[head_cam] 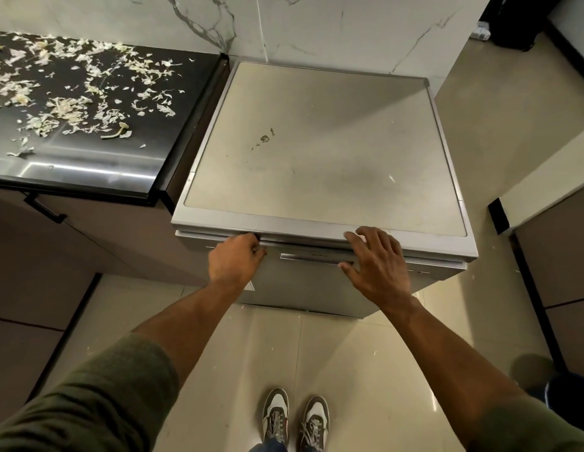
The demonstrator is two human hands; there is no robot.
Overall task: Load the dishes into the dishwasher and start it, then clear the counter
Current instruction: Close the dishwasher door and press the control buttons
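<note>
A silver free-standing dishwasher [316, 151] stands in front of me against the marble wall, its door closed. My left hand [235, 259] curls its fingers round the top edge of the door at the left. My right hand [378, 259] lies with spread, straight fingers over the front top edge, its thumb near the door's handle recess [313, 257]. No dishes are in view. The black counter [98, 164] to the left is strewn with pale vegetable scraps [65, 106].
A cabinet with a black handle [44, 207] sits under the counter. The tiled floor [333, 353] and my shoes [295, 419] are below. A wall corner and cabinet stand at the right, and a dark object [512, 24] sits at the far back right.
</note>
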